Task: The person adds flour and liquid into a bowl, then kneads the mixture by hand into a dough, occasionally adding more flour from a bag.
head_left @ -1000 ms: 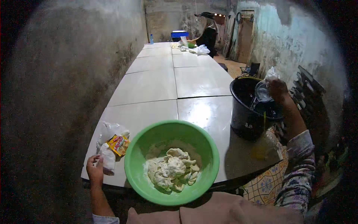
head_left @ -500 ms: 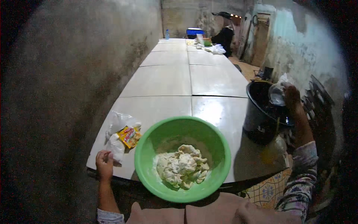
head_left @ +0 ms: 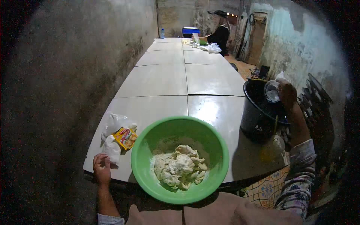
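Note:
A green basin [head_left: 144, 161] stands at the table's near edge with a lumpy pale dough [head_left: 180, 168] and white flour in it. To its left lie a white powder packet [head_left: 111, 149], a crumpled plastic bag [head_left: 114, 122] and a yellow sachet [head_left: 125, 138]. My left hand [head_left: 101, 168] rests loosely curled at the edge beside the powder packet, holding nothing that I can see. My right hand [head_left: 287, 93] grips a clear plastic cup [head_left: 270, 91] over a black bucket [head_left: 255, 120] at the table's right side. The bucket's inside is dark.
The long tiled table [head_left: 157, 80] runs toward a person in dark clothing [head_left: 219, 36] at the far end, beside white bags [head_left: 213, 48] and a blue crate [head_left: 190, 32]. A folding chair [head_left: 260, 73], dark slats and walls line the sides. A yellowish translucent object sits below the bucket.
The view has shifted slightly. The cup in my right hand has moved a little within the bucket's mouth; the trickle seen below it earlier no longer shows. My left hand stays by the packet.

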The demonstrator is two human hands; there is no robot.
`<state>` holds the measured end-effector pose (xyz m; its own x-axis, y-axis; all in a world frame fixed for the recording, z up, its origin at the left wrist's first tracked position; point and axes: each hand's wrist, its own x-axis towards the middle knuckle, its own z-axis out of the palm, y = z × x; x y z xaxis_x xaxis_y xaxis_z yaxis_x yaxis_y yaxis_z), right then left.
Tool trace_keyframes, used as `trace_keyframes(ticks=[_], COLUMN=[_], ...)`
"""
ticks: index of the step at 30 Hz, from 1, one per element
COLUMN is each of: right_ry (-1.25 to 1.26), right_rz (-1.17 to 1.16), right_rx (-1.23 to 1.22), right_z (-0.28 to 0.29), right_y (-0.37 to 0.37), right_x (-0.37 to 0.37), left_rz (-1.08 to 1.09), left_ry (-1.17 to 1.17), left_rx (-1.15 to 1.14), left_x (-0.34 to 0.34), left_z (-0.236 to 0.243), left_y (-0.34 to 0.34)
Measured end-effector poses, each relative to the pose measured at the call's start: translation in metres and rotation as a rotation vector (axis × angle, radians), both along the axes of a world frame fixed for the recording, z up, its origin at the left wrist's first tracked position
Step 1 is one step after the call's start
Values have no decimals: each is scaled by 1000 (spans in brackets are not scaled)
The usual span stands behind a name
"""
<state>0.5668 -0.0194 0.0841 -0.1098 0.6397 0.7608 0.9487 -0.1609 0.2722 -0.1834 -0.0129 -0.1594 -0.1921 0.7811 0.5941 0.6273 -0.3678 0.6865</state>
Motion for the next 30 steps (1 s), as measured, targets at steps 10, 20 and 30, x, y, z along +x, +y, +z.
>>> trace_keyframes(ticks=[10,20,30], right_ry=[45,655,471], right_rz=[-5,346,445], right_rx=[77,-94,-248], right_z=[-3,65,25], right_y=[14,-7,-40], right_x=[1,-96,-293], left_rz=[-9,59,145], left_ry=[-4,53,38], left_rx=[-3,117,69], left_x=[-9,-4,-5], left_z=[-1,-8,-15], left_y=[-12,-2,-4])
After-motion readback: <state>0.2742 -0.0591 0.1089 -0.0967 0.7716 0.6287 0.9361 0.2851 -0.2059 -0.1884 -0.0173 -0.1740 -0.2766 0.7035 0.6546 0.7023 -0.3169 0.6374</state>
